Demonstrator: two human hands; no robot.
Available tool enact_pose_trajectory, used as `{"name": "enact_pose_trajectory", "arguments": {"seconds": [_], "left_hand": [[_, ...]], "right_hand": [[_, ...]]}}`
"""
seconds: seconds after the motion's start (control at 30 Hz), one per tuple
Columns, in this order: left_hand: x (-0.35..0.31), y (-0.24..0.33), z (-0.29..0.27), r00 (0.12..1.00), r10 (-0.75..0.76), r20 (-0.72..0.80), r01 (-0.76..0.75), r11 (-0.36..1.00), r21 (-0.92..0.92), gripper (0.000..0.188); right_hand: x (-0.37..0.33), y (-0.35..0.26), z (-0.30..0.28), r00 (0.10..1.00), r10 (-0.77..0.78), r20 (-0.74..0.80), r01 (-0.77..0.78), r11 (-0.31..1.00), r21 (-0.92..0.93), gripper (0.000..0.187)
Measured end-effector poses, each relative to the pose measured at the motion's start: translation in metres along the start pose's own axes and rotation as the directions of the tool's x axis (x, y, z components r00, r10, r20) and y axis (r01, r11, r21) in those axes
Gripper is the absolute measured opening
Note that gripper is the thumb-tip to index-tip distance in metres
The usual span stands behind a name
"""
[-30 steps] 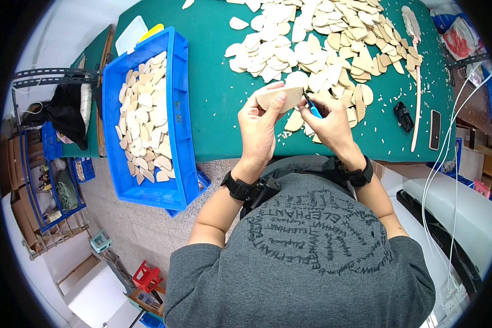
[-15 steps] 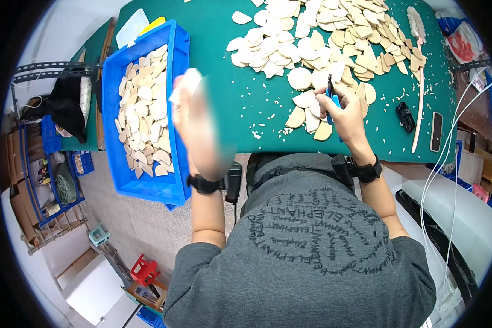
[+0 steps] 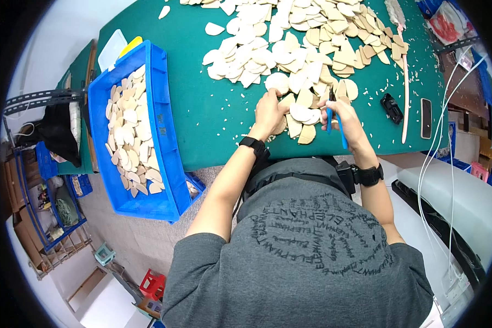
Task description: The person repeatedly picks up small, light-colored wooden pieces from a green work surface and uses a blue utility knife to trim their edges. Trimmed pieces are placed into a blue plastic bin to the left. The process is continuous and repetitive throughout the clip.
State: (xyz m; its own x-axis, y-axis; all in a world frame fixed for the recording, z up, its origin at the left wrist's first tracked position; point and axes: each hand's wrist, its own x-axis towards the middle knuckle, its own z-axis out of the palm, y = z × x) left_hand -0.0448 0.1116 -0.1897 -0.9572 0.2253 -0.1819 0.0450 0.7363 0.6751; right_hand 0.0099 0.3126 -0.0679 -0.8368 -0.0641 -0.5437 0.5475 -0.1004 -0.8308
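Observation:
My left hand point(image 3: 269, 113) reaches to the near edge of the pile, fingers stretched out and apart. Its fingertips meet the lower edge of a round, flat, pale piece point(image 3: 277, 82). Blue-handled pliers point(image 3: 333, 116) are held in my right hand point(image 3: 349, 123), jaws pointing away from me over the flat pieces. Right below the jaws lie several cream pieces, among them a rounded one point(image 3: 306, 134) at the pile's near edge. The large pile of flat cream pieces point(image 3: 246, 57) spreads across the far part of the green table point(image 3: 197, 109). What the pieces are made of, I cannot tell.
At the left, a blue plastic box point(image 3: 167, 136) holds many similar pieces. Small pale scraps dot the cloth. On the right lie a black object point(image 3: 391, 108), a phone point(image 3: 426, 118) and a long pale stick point(image 3: 406, 98). White cables point(image 3: 440, 126) hang beside the table's right edge.
My left hand has moved right, from beside the blue box to the pile's near edge. My right hand still holds the pliers. The whole view has shifted slightly.

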Motion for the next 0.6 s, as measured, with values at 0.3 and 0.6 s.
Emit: {"name": "enact_pose_trajectory", "arguments": {"seconds": [0.3,0.6], "left_hand": [[-0.043,0.053,-0.095,0.958,-0.009,0.286,0.242,0.558,-0.794,0.028],[-0.070,0.080,-0.132,0.993,-0.046,0.108,0.115,0.533,-0.838,0.028]], "right_hand": [[-0.004,-0.001,0.029,0.951,-0.309,0.031,0.303,0.903,-0.306,0.037],[-0.007,-0.023,0.050,0.865,-0.484,0.130,0.484,0.743,-0.462,0.035]]}}
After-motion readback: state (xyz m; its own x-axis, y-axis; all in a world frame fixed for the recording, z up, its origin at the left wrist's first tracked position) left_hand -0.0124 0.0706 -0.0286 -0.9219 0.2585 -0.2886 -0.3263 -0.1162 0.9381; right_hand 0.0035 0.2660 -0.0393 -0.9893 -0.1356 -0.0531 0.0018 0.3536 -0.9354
